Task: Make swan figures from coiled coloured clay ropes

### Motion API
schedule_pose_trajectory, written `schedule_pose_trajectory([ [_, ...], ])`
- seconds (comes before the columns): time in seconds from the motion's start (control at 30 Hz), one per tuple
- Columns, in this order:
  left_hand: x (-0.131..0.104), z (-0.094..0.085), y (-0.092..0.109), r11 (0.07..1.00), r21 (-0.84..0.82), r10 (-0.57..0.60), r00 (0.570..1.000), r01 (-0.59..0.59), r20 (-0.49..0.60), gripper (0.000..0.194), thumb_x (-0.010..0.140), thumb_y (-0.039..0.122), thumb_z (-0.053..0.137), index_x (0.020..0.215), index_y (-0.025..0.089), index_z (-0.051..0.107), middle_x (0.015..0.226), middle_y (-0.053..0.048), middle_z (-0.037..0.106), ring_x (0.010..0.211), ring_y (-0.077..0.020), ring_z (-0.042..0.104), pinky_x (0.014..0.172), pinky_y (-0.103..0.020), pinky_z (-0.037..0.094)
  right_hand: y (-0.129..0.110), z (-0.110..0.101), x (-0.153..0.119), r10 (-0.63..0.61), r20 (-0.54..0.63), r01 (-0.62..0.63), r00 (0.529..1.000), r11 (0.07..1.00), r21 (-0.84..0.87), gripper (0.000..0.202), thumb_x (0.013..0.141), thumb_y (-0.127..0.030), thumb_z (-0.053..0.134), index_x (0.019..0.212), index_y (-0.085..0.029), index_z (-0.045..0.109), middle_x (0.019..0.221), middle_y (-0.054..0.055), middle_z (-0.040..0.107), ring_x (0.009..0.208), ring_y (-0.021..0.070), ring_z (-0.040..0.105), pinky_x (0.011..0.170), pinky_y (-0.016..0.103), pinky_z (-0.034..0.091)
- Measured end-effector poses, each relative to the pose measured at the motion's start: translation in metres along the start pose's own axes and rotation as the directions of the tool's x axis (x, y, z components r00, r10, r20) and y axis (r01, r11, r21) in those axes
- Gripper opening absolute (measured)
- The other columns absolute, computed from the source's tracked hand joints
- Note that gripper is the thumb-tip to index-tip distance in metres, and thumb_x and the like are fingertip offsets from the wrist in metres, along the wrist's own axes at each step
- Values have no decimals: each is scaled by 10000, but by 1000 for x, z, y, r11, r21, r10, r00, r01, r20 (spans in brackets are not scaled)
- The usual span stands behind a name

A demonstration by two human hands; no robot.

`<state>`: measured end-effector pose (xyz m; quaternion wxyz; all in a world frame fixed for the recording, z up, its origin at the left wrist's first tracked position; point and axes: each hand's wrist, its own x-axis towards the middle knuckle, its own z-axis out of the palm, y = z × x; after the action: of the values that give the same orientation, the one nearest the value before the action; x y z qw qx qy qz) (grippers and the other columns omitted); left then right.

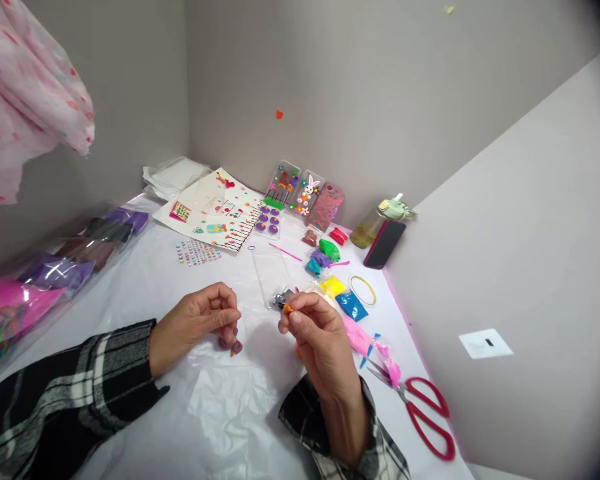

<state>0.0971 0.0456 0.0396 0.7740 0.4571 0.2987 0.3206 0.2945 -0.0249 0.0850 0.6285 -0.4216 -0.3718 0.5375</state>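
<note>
In the head view my right hand (pixel 320 333) is raised over the table, pinching a small orange piece of clay (pixel 289 308) between thumb and fingertips. My left hand (pixel 197 320) is closed, its thumb and fingers pressed together; whatever they hold is too small to name. Just under its fingertips lies a brownish-purple clay piece (pixel 237 347) with an orange bit on it, partly hidden. Behind my hands lies a clear phone case (pixel 273 273). A packet of black clay (pixel 281 298) sits on its near end, beside my right fingertips.
Bags of coloured clay (pixel 353 305) lie at the right, near red-handled scissors (pixel 430 417). A bottle (pixel 367 230) and a dark phone (pixel 386 244) stand by the wall. Decorated phone cases (pixel 307 192), a sticker sheet (pixel 199 253) and drawn-on paper (pixel 200 230) lie further back. Bagged clay (pixel 55 273) lines the left.
</note>
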Motion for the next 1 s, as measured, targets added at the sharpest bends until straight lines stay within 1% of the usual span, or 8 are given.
schedule_pose_trajectory([
  [0.13, 0, 1, 1, 1000, -9, 0, 1000, 0, 13, 393, 797, 505, 819, 717, 174, 622, 589, 38, 649, 517, -123, 597, 639, -361, 630, 6, -2, -1, 47, -15, -47, 999, 999, -8, 196, 849, -374, 809, 954, -210, 780, 691, -27, 627, 585, 82, 567, 599, 211, 433],
  [0.23, 0, 0, -2, 1000, -26, 17, 1000, -17, 9, 351, 863, 493, 757, 744, 181, 648, 576, 47, 612, 549, -138, 604, 656, -387, 640, 10, -3, -1, 68, -11, -68, 998, 997, -48, 247, 892, -428, 757, 967, -194, 786, 657, -31, 596, 565, 72, 540, 568, 201, 392],
  [0.4, 2, -3, -3, 998, 31, 58, 998, -57, -23, 285, 881, 452, 742, 891, 192, 627, 635, 39, 665, 551, -169, 654, 594, -367, 614, 16, -1, 1, 82, -18, -83, 996, 994, -65, 194, 803, -347, 834, 903, -192, 774, 683, -27, 652, 633, 85, 579, 666, 213, 439],
  [0.5, 2, -3, -2, 996, 55, 72, 997, -71, -18, 274, 866, 400, 763, 942, 198, 594, 679, 36, 690, 556, -179, 673, 600, -373, 605, 18, 1, 2, 89, -41, -91, 995, 995, -49, 201, 738, -286, 875, 853, -189, 741, 667, -42, 646, 616, 80, 576, 651, 206, 443],
  [0.63, 2, -2, 0, 996, 33, 82, 997, -81, -12, 287, 825, 356, 805, 934, 206, 585, 686, 53, 675, 556, -162, 663, 605, -364, 605, 20, 3, 2, 116, -53, -118, 992, 993, -30, 248, 769, -370, 854, 821, -179, 705, 655, -30, 660, 530, 84, 567, 552, 210, 435],
  [0.77, 0, -1, 1, 998, 14, 59, 998, -59, 0, 276, 845, 408, 784, 861, 193, 611, 631, 49, 650, 552, -155, 652, 604, -353, 612, 23, 1, 2, 127, -50, -130, 991, 989, -66, 296, 821, -460, 792, 828, -175, 715, 615, -18, 648, 491, 86, 523, 506, 214, 398],
  [0.9, -1, 0, 1, 999, 0, 47, 999, -47, -2, 299, 877, 467, 745, 830, 183, 666, 599, 52, 599, 572, -149, 633, 619, -365, 630, 27, -1, 2, 80, -69, -93, 994, 971, -218, 229, 836, -402, 769, 825, -174, 771, 622, -27, 601, 570, 83, 503, 590, 219, 404],
  [1.0, -2, 1, 1, 999, 14, 46, 999, -46, 10, 286, 862, 454, 766, 884, 182, 683, 629, 43, 636, 569, -146, 639, 617, -348, 625, 28, 0, 3, 74, -83, -93, 994, 961, -261, 167, 764, -314, 826, 878, -201, 782, 724, -26, 630, 666, 93, 530, 644, 214, 412],
])
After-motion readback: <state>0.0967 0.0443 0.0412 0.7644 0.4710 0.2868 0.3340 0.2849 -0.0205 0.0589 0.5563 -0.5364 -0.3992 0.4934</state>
